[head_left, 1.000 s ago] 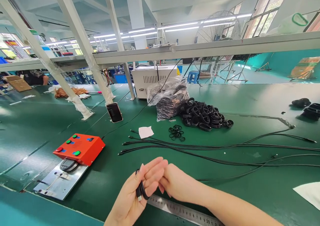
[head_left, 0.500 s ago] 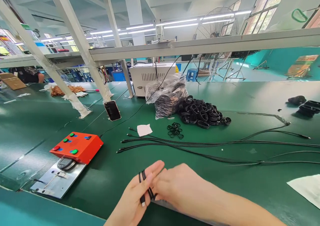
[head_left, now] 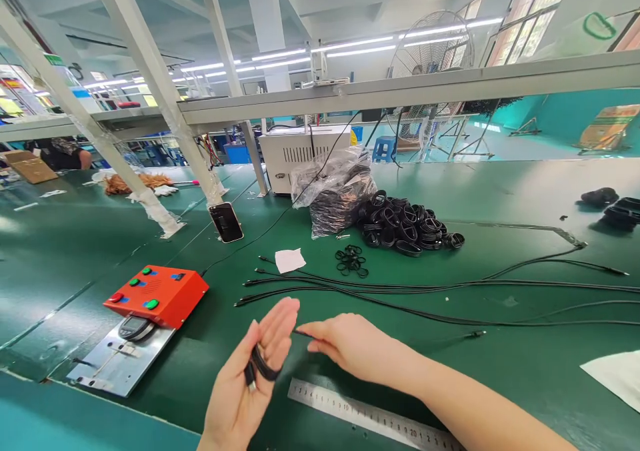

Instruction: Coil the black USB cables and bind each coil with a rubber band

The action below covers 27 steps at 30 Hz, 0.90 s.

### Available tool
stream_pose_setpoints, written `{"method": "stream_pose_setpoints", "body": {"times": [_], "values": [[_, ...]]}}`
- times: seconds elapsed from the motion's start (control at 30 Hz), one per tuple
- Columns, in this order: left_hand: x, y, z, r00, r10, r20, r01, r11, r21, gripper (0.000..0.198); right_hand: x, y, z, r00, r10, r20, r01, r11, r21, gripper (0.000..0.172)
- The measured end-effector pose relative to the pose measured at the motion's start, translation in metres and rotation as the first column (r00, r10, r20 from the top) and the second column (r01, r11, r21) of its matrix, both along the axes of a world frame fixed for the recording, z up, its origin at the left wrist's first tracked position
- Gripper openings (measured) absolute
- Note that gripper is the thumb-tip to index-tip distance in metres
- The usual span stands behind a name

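Observation:
Black cable (head_left: 265,366) loops round the fingers of my left hand (head_left: 250,378), palm up, and its plug lies against the palm. To the right, my right hand (head_left: 350,344) pinches a black stretch of cable between thumb and forefinger. A cable end (head_left: 475,334) shows on the table beyond my right forearm. Below the hands lies a steel ruler (head_left: 370,416). Several long black cables (head_left: 380,290) stretch across the green table, with small black rings (head_left: 351,261) behind them.
A red box with green buttons (head_left: 160,294) sits on the left by a phone (head_left: 226,222). Coiled cables (head_left: 405,224) are heaped beside a plastic bag (head_left: 335,198). A white paper (head_left: 290,260) lies near the cable ends. A metal shelf beam (head_left: 400,92) crosses above.
My hands have moved apart. The left has shifted left with its fingers more spread, and the right holds cable away from it. The ruler and a cable end now show.

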<state>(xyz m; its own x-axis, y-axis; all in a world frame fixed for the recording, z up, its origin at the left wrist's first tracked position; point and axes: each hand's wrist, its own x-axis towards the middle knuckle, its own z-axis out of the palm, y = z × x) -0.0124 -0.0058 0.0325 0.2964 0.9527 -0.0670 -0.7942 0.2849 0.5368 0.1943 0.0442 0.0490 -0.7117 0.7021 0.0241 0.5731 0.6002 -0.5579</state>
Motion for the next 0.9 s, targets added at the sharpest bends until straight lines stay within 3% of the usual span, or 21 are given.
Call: {"method": "stream_pose_setpoints", "body": {"times": [0.17,0.33,0.43,0.53,0.6,0.73,0.8,0.9], "values": [[-0.010,0.012,-0.012,0.989,0.137,0.050,-0.136,0.991,-0.009,0.052,0.001,-0.034,0.011,0.935,0.020,0.354,-0.082,0.983,0.161,0.012],[0.007,0.013,-0.017,0.950,0.261,-0.172,-0.279,0.955,-0.096,0.056,0.002,-0.054,0.021,0.884,0.056,0.463,-0.207,0.937,0.282,0.018],[0.023,0.010,-0.016,0.919,0.246,-0.309,-0.303,0.940,-0.153,0.047,0.003,-0.051,0.024,0.914,0.086,0.396,-0.239,0.904,0.355,0.009],[0.038,0.001,-0.017,0.922,0.086,-0.377,-0.171,0.965,-0.199,0.029,0.007,-0.038,0.027,0.959,0.125,0.254,-0.221,0.890,0.399,0.008],[0.046,-0.007,-0.016,0.925,-0.040,-0.377,-0.047,0.975,-0.218,0.023,0.011,-0.025,0.028,0.978,0.097,0.183,-0.159,0.917,0.366,0.007],[0.055,-0.020,-0.006,0.921,-0.203,-0.332,0.108,0.953,-0.282,0.030,0.016,-0.001,0.026,0.998,0.017,0.066,-0.032,0.973,0.228,0.011],[0.053,-0.021,-0.002,0.905,-0.235,-0.356,0.127,0.945,-0.300,0.032,0.015,0.007,0.020,0.999,0.040,-0.023,-0.036,0.986,0.164,0.013],[0.040,-0.015,-0.004,0.946,-0.164,-0.280,0.073,0.948,-0.309,0.035,0.011,0.014,0.011,0.996,0.032,-0.078,-0.022,0.993,0.115,0.019]]}}
